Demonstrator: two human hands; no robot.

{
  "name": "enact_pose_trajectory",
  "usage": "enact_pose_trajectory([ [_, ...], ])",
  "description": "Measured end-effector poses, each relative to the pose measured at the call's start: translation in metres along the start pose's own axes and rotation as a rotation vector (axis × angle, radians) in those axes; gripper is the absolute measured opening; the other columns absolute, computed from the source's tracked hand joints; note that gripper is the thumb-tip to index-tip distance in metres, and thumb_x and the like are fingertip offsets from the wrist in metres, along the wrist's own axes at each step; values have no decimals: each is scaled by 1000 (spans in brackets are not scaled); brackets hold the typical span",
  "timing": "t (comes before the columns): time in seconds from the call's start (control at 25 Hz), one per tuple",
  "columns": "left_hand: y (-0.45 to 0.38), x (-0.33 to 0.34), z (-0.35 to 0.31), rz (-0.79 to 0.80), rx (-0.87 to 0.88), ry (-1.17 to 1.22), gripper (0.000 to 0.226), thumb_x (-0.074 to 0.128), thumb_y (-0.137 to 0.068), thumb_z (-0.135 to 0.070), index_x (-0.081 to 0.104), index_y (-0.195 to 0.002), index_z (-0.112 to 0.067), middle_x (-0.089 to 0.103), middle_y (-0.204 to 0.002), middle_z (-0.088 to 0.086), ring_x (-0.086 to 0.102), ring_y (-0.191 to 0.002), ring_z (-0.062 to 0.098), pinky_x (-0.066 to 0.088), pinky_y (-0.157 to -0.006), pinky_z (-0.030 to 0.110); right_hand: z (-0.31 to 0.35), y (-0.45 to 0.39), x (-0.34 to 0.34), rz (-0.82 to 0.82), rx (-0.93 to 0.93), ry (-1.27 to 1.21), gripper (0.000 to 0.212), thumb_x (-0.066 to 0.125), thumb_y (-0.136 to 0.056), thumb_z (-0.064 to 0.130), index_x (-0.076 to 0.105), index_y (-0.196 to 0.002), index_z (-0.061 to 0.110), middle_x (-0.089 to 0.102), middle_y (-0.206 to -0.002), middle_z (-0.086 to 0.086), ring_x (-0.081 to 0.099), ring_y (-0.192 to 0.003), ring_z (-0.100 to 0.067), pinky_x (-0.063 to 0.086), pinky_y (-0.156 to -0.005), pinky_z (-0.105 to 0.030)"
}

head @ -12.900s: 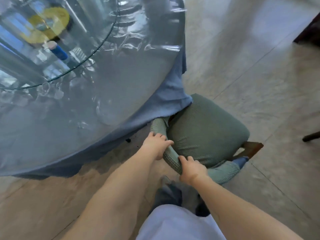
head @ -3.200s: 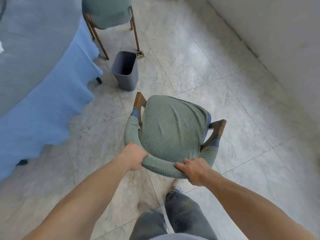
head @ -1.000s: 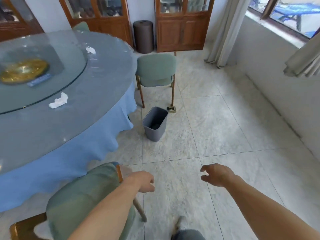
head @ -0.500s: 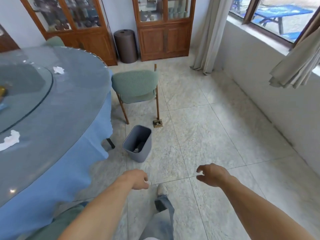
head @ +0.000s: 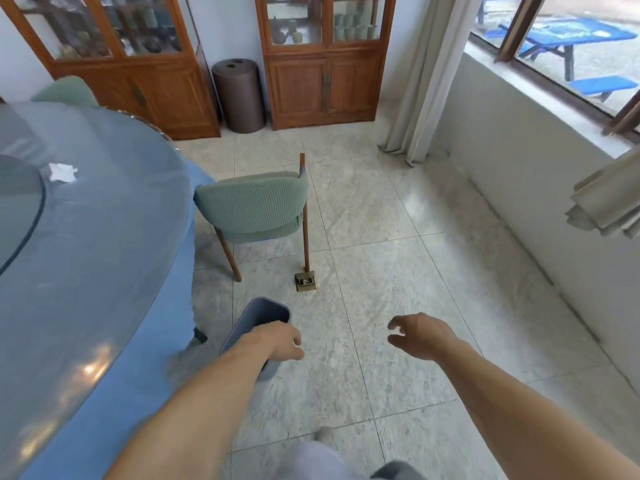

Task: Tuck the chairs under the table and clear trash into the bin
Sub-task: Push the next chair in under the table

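Having let go of the chair, left hand [head: 277,342] curled, right hand [head: 420,336] open, both empty, nearer bin [head: 254,318].

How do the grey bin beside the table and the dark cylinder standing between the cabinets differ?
The grey bin is blue-grey, boxy with rounded corners and open-topped; the dark cylinder is brown, round and closed on top apart from small holes. The grey bin stands by the table's blue cloth, partly hidden behind the left hand; the dark cylinder stands by the far wall, unobstructed. Both stand upright on the tiled floor.
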State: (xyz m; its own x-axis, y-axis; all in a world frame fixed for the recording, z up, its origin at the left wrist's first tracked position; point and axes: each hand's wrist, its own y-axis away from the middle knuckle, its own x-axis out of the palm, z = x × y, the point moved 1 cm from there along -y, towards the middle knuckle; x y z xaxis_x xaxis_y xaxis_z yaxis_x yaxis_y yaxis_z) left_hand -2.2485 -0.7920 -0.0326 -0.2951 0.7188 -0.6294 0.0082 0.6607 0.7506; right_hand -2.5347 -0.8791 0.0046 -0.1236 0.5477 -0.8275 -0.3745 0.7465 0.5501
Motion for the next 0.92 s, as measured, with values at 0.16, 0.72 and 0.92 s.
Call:
enact_pose_trajectory([
  [0.16,-50,-60,5,-18,11,-4,48,52,-86,-53,62,-125,-29,60,-132,-3,57,-113,19,48,-87,32,-4,-70,-46,-4,-23,8,41,48,-96,51,52,-133,36,62,-129,4,61,-114,-18,50,-91,-34],
  [0.72,-205,-248,7,-139,-293,307,50,54,-89,-47,56,-136,-29,54,-140,-3,52,-124,18,44,-103,33,-38,-359,-229,-3,-297,181,43,47,-96,49,51,-135,33,60,-132,3,56,-121,-19,46,-94,-35],
  [0.92,-215,-272,41,-217,-425,412,53,60,-88,-50,53,-137,-32,53,-142,-5,52,-125,16,43,-103,33,5,-425,-273,-23,-449,247,50,48,-95,50,44,-141,32,56,-135,0,55,-122,-22,48,-95,-37],
])
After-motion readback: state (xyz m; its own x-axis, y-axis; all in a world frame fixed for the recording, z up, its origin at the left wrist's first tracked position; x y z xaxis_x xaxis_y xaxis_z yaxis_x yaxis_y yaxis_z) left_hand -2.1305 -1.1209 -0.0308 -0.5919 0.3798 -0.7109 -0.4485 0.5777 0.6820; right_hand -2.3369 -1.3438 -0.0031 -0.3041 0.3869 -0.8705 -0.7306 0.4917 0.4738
